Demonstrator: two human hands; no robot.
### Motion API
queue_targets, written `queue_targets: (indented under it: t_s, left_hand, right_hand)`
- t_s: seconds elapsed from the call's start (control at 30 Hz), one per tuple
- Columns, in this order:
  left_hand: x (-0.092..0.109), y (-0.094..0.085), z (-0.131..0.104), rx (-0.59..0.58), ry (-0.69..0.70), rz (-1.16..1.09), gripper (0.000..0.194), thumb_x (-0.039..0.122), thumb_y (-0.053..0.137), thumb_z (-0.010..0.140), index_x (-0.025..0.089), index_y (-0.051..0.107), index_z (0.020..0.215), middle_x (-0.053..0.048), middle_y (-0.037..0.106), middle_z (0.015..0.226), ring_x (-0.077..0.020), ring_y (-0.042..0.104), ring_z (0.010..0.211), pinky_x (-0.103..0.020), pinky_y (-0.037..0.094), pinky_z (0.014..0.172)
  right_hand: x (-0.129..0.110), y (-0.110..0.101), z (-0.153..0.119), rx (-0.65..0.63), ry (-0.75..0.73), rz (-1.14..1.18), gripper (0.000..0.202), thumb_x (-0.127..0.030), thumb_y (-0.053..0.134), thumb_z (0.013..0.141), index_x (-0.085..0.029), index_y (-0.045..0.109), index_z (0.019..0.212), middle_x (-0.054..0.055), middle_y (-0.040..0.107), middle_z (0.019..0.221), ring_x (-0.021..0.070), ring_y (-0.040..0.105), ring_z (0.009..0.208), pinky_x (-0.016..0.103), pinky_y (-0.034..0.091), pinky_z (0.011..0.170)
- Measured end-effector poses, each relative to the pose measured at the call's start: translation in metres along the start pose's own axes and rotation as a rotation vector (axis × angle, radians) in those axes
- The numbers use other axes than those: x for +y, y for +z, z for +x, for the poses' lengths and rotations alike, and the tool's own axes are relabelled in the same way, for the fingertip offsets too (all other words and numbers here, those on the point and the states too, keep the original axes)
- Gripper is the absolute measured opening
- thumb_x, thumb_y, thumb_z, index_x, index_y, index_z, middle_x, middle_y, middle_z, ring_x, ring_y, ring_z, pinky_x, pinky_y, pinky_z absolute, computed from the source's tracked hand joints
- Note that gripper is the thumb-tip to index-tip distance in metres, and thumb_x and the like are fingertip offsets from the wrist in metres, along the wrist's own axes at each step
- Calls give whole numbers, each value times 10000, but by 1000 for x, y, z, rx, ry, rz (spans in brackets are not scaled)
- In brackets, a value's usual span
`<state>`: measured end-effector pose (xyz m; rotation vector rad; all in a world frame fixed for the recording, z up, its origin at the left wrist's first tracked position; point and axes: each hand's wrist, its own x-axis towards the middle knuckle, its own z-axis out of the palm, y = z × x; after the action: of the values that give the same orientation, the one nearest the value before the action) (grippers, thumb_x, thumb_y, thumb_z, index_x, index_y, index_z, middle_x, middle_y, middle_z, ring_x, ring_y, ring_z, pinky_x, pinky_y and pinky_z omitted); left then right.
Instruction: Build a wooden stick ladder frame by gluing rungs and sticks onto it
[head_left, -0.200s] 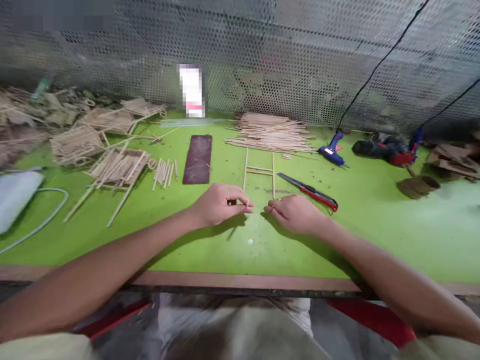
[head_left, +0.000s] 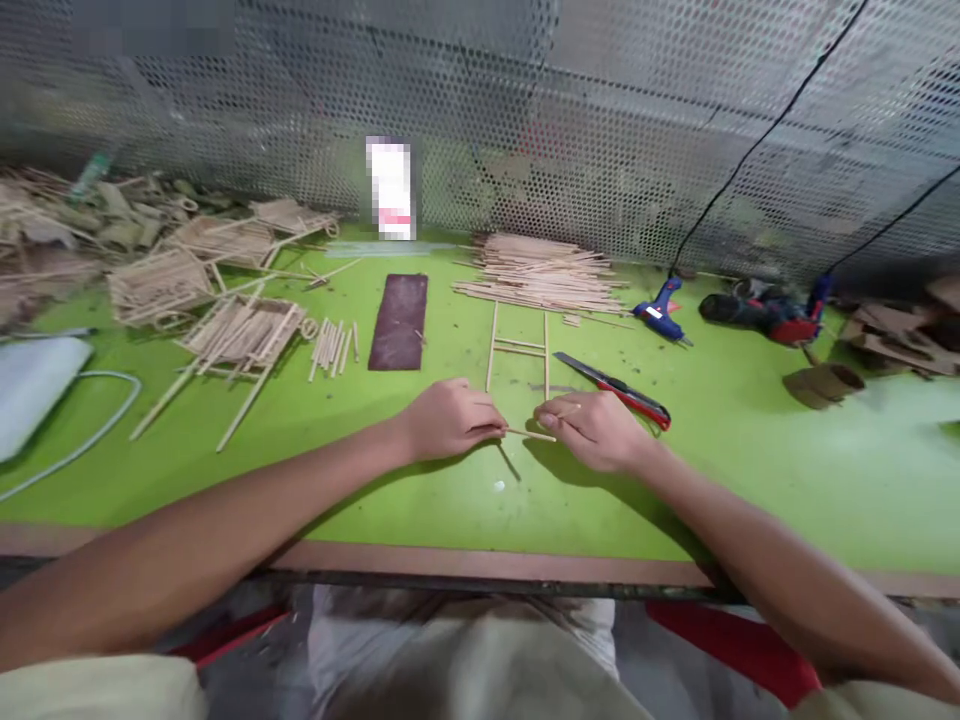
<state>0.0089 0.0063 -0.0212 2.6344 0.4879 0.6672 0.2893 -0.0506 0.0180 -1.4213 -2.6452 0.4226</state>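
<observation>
My left hand (head_left: 456, 420) pinches one end of a short thin wooden stick (head_left: 531, 435), which points right toward my other hand, above the green tabletop. My right hand (head_left: 596, 430) is closed, its fingers curled near the lower end of a small stick frame (head_left: 520, 349). What those fingers hold, if anything, is hidden. The frame lies flat, with two long rails and two close crosspieces between them. Just behind my right hand lies a red and black box cutter (head_left: 634, 395), its blade out and pointing left.
At the back are a pile of thin sticks (head_left: 544, 275) and a blue glue gun (head_left: 661, 312) with a cord. A dark brown rectangular sheet (head_left: 397, 322), several short sticks (head_left: 331, 346) and small stick-built carts (head_left: 244, 335) lie left. A bamboo ring (head_left: 821, 384) sits right.
The stick in my left hand has swung from nearly end-on to pointing right. My left fingers have closed together more. My right hand stays near the frame's lower end.
</observation>
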Motion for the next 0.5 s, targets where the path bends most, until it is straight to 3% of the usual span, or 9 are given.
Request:
queue_targets:
  t_s: [0.1,0.2,0.27,0.33,0.37,0.4,0.5]
  left_hand:
    - [-5,-1,2,3,-2,31,373,402,575,1151,191,861,1037,-84,864,901,-191,755,706,-308,515,667]
    - [-13,-8,0,18,-42,55,392,391,533,1158,177,857,1108,-92,870,922,-189,765,684,-289,523,604]
    - [-20,-14,-2,31,-83,75,394,381,521,1156,170,854,1140,-95,873,933,-175,737,618,-277,498,536]
    - [-27,-20,-4,43,-123,97,391,374,515,1155,173,851,1162,-96,877,962,-160,694,553,-276,468,485]
    - [-30,-22,-4,47,-141,111,386,370,516,1154,177,850,1169,-95,877,975,-157,682,543,-279,464,478]
    - [-33,-23,-3,50,-155,125,378,367,521,1152,182,851,1164,-89,874,971,-158,678,546,-284,470,483]
    - [-37,-23,3,63,-182,178,334,362,566,1139,181,846,1132,-70,854,968,-195,729,680,-312,555,591]
  right_hand:
    - [6,-5,-4,221,-12,194,595,-481,291,1184,-209,779,980,100,846,1080,249,794,927,358,524,783]
    - [-7,-16,-12,414,38,296,610,-527,344,1194,-225,691,793,36,754,741,188,718,655,318,495,643]
    - [-29,-27,-20,459,-99,333,535,-432,386,1208,-224,670,806,-9,676,643,147,642,562,291,447,589]
    - [-58,-38,-24,425,-378,373,506,-363,359,1215,-217,643,823,4,691,694,130,604,574,287,419,582]
    - [-74,-44,-22,369,-443,369,479,-348,360,1216,-208,651,862,4,674,704,129,576,586,293,407,590]
    - [-89,-49,-16,306,-506,368,472,-337,364,1214,-204,634,851,8,661,717,130,550,600,301,399,602]
    - [-134,-63,25,140,-541,243,514,-328,431,1184,-227,479,682,-47,431,595,120,319,542,334,267,577]
